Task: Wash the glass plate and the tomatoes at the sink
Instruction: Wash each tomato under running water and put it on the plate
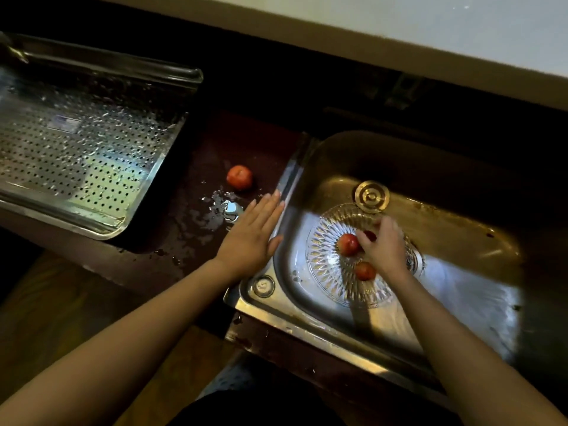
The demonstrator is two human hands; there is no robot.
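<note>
I watch the left hand (249, 238) rest flat on the wet counter (190, 195) while the right hand (384, 248) curls round a smooth red tomato (370, 234) on the ribbed glass plate (324, 263) in the steel sink (461, 232).

A clear cut-glass plate (322, 259) lies flat in the steel sink (461, 216). On it rest a red tomato (349, 244), a second tomato (365, 271) and a third tomato (370, 234), mostly hidden. A fourth tomato (239, 177) sits on the wet counter (199, 167), left of the sink.
</note>
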